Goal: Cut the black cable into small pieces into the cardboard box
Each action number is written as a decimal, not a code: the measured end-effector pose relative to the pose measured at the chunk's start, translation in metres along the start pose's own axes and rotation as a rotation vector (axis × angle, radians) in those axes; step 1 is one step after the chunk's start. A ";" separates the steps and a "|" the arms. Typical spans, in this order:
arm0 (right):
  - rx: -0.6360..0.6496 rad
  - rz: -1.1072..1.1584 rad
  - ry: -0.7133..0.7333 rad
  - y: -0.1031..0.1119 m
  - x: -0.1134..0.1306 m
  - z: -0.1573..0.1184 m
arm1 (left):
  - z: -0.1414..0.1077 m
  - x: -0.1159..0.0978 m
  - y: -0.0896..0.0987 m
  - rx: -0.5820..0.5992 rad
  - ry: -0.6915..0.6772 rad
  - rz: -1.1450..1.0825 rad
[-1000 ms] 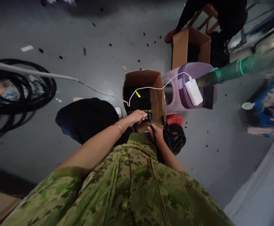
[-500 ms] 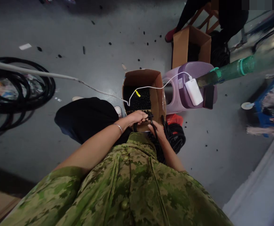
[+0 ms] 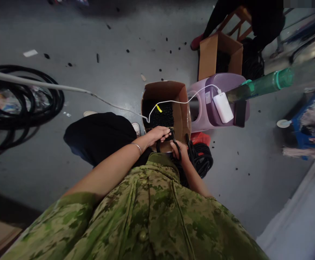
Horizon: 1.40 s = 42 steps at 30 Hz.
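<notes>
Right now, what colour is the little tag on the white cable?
The tag is yellow, seen in the head view.

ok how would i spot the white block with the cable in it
Start from the open cardboard box mid-picture; just right of it is a purple plastic stool. On top, the white block lies near a green bottle and a dark flat object. Of those three, it alone is white, with a white cable plugged into its upper end.
</notes>
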State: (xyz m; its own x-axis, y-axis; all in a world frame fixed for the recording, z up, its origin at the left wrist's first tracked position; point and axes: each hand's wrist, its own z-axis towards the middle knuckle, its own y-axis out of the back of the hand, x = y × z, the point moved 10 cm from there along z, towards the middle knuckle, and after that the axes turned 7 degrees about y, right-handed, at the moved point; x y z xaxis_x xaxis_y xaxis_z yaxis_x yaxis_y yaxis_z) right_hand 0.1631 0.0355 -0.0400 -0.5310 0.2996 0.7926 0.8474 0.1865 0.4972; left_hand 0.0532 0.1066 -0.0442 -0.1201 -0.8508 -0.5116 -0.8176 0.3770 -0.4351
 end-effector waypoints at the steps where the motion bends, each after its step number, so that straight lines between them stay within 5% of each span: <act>1: -0.017 0.046 -0.048 0.000 -0.007 -0.001 | 0.000 -0.003 0.002 -0.025 -0.027 0.006; 6: -0.080 0.198 -0.144 0.001 -0.023 -0.006 | 0.001 -0.001 0.006 -0.083 -0.017 -0.006; 15: 0.021 0.052 0.094 0.011 0.001 0.005 | 0.006 0.002 0.010 -0.086 -0.061 -0.039; 21: 0.096 0.035 0.117 0.018 0.002 0.010 | 0.003 0.003 0.008 -0.071 -0.026 -0.064; 30: 0.176 -0.006 0.179 0.024 0.023 0.010 | 0.002 -0.002 -0.004 0.003 -0.121 0.135; 42: 0.130 -0.074 0.158 0.025 0.008 0.005 | 0.014 -0.003 0.003 -0.088 -0.219 0.464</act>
State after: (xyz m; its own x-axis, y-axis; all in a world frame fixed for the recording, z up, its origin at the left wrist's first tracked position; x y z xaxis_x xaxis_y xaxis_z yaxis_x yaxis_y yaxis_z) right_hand 0.1797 0.0469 -0.0232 -0.5767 0.1319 0.8063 0.7936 0.3249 0.5144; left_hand 0.0592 0.1157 -0.0545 -0.3681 -0.5011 -0.7832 -0.7517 0.6562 -0.0665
